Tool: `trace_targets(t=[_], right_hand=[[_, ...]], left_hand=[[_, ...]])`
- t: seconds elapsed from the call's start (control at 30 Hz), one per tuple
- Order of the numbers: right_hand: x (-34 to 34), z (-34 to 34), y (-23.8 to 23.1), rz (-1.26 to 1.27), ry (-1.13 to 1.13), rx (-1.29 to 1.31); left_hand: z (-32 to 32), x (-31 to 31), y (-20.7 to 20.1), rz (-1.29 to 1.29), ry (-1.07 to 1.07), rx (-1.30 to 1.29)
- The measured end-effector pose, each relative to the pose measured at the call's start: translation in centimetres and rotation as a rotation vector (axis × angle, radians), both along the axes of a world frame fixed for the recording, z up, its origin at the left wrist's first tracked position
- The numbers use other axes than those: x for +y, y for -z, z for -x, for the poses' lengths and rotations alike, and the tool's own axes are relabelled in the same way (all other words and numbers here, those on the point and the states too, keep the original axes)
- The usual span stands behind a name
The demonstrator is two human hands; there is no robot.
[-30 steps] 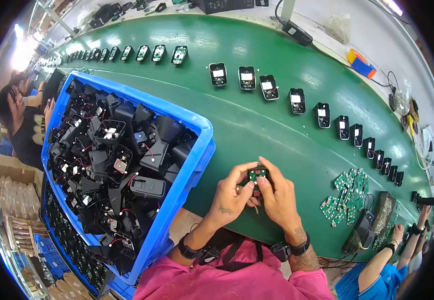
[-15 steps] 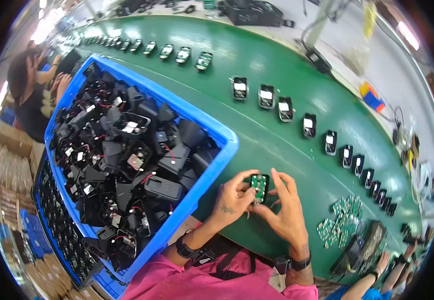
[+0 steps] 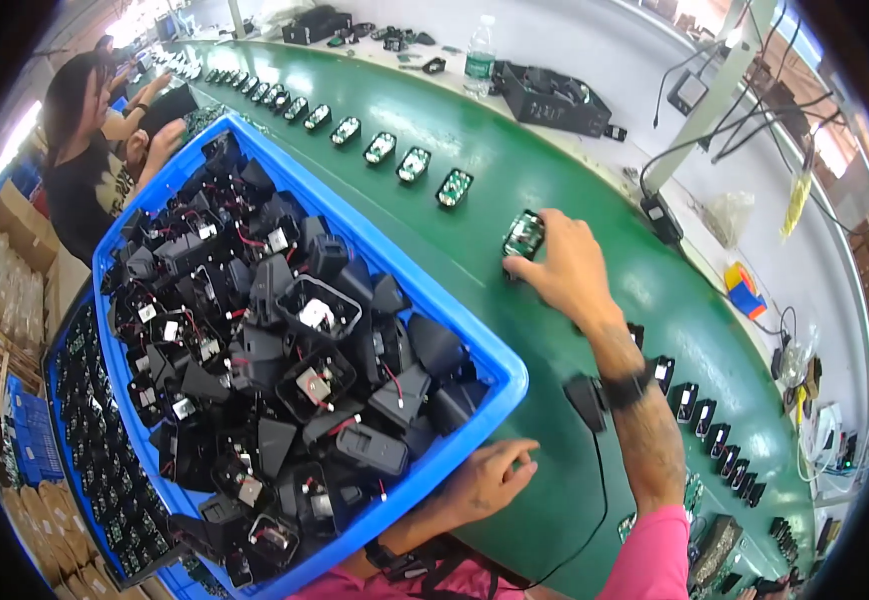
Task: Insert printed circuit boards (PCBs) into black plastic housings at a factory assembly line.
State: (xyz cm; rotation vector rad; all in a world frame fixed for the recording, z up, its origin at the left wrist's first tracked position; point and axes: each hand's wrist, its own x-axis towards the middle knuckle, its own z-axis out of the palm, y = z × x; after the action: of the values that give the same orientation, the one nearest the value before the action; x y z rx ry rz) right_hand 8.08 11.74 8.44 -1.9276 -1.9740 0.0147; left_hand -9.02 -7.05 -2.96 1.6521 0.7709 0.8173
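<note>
My right hand (image 3: pixel 570 262) is stretched over the green bench, thumb and fingers closed on the sides of a small black housing with a green circuit board (image 3: pixel 525 236) inside. The housing is at or just above the bench top; I cannot tell whether it touches. It is beyond the end of a curved row of similar housings with boards (image 3: pixel 415 164). My left hand (image 3: pixel 490 482) is beside the near corner of a blue crate (image 3: pixel 503 375), fingers loosely apart, nothing in them. Black plastic housings (image 3: pixel 375 448) with red wires heap up in the crate.
More black housings (image 3: pixel 688 401) line the bench at right, partly behind my arm. A black piece with a thin cord (image 3: pixel 587 402) is by my right wrist. A bottle (image 3: pixel 480 58) and a black box (image 3: pixel 555 98) stand at the back. A co-worker (image 3: pixel 85 160) is at left.
Both hands were at the housing near my body. My right hand has carried it forward to the row, and my left hand has let go and drawn back. The view has shifted.
</note>
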Motion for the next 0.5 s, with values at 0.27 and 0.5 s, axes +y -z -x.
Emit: trace_targets(t=[0.27,0.5], right_hand=[[10.6,0.0,4.7,0.211,0.145,-0.180],[7.8,-0.2,2.2,0.173,0.142,-0.078]], left_hand=[[-0.1,0.3,-0.3,0.050,-0.004,0.004],[0.8,0.6,-0.7,-0.004,-0.035,0.055]])
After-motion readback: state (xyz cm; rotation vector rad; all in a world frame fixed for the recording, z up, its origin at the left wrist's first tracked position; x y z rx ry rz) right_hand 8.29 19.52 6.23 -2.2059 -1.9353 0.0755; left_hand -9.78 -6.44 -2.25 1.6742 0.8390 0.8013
